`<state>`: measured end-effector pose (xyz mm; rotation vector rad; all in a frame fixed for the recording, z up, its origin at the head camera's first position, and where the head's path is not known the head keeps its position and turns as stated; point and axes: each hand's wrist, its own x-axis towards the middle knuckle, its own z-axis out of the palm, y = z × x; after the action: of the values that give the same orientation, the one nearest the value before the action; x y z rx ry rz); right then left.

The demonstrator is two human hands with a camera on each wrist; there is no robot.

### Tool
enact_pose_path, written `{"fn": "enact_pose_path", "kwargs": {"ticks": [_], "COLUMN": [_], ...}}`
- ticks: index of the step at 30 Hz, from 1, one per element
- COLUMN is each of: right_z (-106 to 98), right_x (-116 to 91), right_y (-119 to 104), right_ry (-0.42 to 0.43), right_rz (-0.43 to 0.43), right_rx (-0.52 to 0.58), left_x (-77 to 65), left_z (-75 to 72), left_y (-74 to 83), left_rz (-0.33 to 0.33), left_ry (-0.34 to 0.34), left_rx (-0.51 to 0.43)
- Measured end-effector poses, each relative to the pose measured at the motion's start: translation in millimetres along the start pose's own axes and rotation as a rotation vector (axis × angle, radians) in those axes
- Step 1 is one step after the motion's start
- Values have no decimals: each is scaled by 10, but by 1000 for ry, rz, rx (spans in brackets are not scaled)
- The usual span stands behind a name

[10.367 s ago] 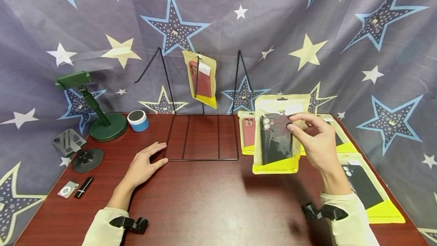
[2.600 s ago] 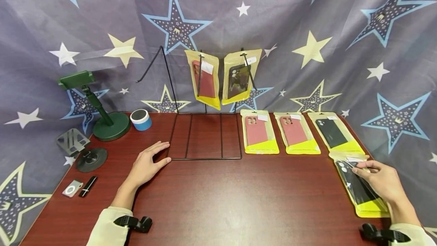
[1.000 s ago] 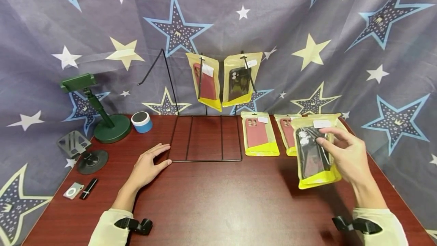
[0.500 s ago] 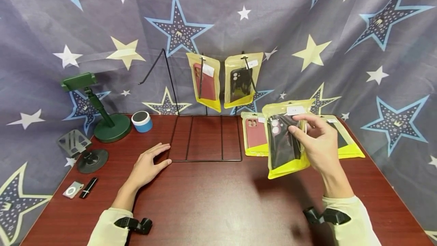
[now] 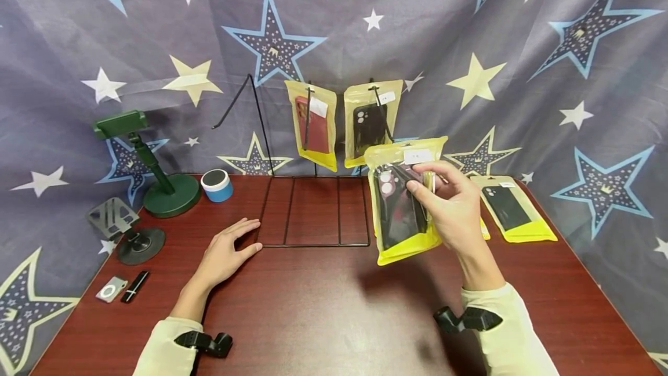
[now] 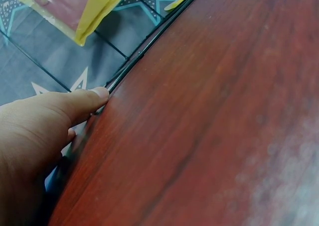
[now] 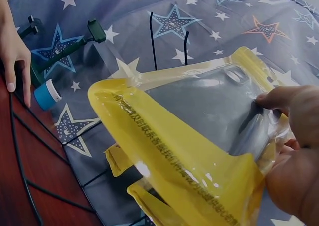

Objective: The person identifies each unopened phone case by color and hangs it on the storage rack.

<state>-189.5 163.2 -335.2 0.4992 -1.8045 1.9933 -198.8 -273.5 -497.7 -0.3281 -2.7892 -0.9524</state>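
Observation:
My right hand (image 5: 454,208) pinches a black phone case in a clear-and-yellow pouch (image 5: 399,208) between thumb and fingers, raised above the table right of the black wire display rack (image 5: 313,245). The right wrist view shows the pouch (image 7: 184,121) close up, tilted. My left hand (image 5: 224,257) rests on the table, fingers extended, touching the rack's left edge; its thumb (image 6: 92,97) lies against the wire. On the rack's middle hook hangs a pouched pink phone case (image 5: 315,132), on the right hook a pouched black one (image 5: 370,126). The left hook (image 5: 232,101) carries nothing.
Another pouched black phone case (image 5: 505,205) lies at the back right; pouches behind the held one are mostly hidden. On the left stand a green phone stand (image 5: 169,193), a blue-white round container (image 5: 216,187), a grey phone stand (image 5: 137,245) and two small gadgets.
A black case now hangs on the right hook. My right hand has picked up another pouched black case from the right front and carried it leftward toward the rack. My left hand stays put.

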Motion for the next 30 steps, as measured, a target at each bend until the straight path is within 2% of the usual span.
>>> {"fn": "enact_pose_path", "kwargs": {"ticks": [11,18,30], "right_z": [147,215,281], "right_x": [119,253,583], "right_y": [74,220,514], "right_ry": [-18,-23,40], "right_rz": [-14,-22,16], "right_rx": [-61,-89,-106], "left_x": [6,-7,-5], "left_z": [8,5,-6], "left_y": [3,-7,15], "left_rz": [0,-9,-4], "left_ry": [-5,-10,-4], "left_rx": [-2,-5,-13]}}
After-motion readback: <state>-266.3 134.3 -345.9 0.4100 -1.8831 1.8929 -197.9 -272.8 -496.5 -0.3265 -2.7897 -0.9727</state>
